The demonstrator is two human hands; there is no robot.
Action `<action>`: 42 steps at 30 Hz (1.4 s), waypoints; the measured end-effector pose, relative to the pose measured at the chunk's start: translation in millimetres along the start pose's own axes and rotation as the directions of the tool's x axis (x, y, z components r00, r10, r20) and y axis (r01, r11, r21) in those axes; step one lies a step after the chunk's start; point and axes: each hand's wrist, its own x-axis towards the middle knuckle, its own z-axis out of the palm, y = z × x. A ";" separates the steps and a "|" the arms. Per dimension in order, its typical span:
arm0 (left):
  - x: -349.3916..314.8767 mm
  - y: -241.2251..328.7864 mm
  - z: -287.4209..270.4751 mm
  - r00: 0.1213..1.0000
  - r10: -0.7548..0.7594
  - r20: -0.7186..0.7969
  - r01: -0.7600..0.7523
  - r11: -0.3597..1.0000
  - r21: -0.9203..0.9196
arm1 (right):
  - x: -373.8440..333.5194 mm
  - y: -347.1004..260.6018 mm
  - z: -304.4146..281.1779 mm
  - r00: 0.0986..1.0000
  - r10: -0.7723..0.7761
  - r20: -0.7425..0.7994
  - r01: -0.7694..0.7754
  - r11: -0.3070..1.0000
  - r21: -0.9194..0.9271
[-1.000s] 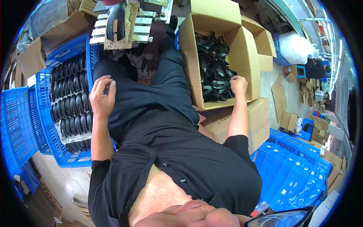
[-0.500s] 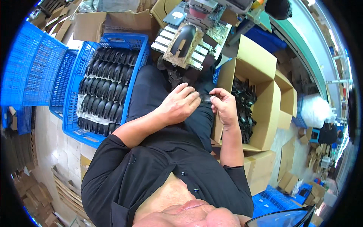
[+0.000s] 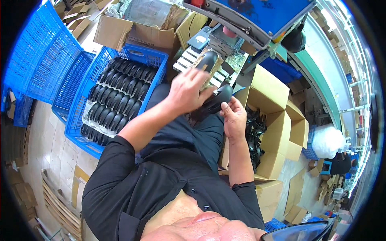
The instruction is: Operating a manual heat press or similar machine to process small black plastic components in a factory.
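My right hand [image 3: 234, 117] pinches the near end of a glossy black curved shell [image 3: 222, 94] between thumb and fingers, above my lap. Just left of it, my left hand [image 3: 187, 90] is raised with its thumb apart from its fingers, and the thumb tip lies close to the shell. I cannot tell whether they touch. Beyond my left fingers, a second black rounded piece [image 3: 210, 60] sits on a rough tan block on the slatted metal bed [image 3: 186, 60] of a machine. The left fingers partly cover that block and are slightly blurred.
On the left, a blue crate [image 3: 72, 130] holds rows of black curved shells. An open cardboard box [image 3: 277, 134] on the right contains many dark parts. The machine's blue-topped head [image 3: 261, 16] overhangs the far side. A flat phone-like device [image 3: 199, 39] rests beside the bed.
The left hand has moved away from me toward the machine bed. A black shell now shows clearly in my right hand. The view has shifted, bringing the machine's blue-topped head into sight.
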 end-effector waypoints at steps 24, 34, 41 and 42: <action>-119.8 -102.5 -124.2 0.764 -0.645 -0.016 0.645 0.761 0.068 | 78.4 3.1 28.2 0.977 -0.210 0.040 0.212 0.930 -0.299; -319.8 -248.1 -273.0 0.527 -0.791 -0.311 0.825 0.389 0.410 | -15.7 106.4 -353.0 0.921 -0.007 -0.390 -0.363 0.349 -0.864; -310.2 -310.4 -335.1 0.294 -0.918 -0.267 0.782 0.070 0.619 | -76.1 142.7 -287.2 0.636 0.633 -0.442 -0.769 0.464 -0.440; -310.3 -318.1 -339.1 0.254 -0.937 -0.240 0.781 0.053 0.622 | -77.5 147.3 -281.9 0.627 0.640 -0.444 -0.775 0.458 -0.435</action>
